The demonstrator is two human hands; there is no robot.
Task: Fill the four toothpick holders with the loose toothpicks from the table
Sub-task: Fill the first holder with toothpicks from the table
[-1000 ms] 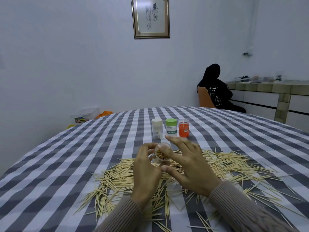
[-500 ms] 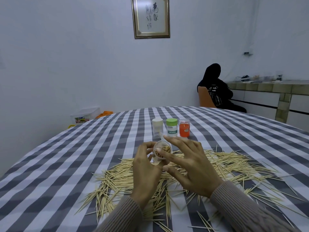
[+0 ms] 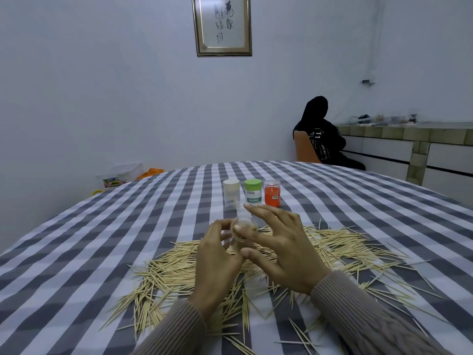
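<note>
The fingers (image 3: pixel 258 210) of the right hand (image 3: pixel 284 249) are spread and nearly straight, their tips resting on the mouth and side of a clear holder (image 3: pixel 242 230) that the left hand (image 3: pixel 217 254) grips with curled fingers from the other side. Compared with a second ago, the holder has been lifted and tilted further, so its body now blurs and the toothpick ends seen inside it earlier are harder to make out; it seems the person is settling or tapping the load down, which suggests this holder is partly filled. It hangs above the worktop (image 3: pixel 102 239), over the near middle of the scattered toothpicks (image 3: pixel 332 249). Toward the far edge stand three capped holders in a row: a white-capped one (image 3: pixel 231 193), a green-capped one (image 3: pixel 253 192) and an orange one (image 3: pixel 272 193). The heap remains large, so most of the filling lies ahead.
</note>
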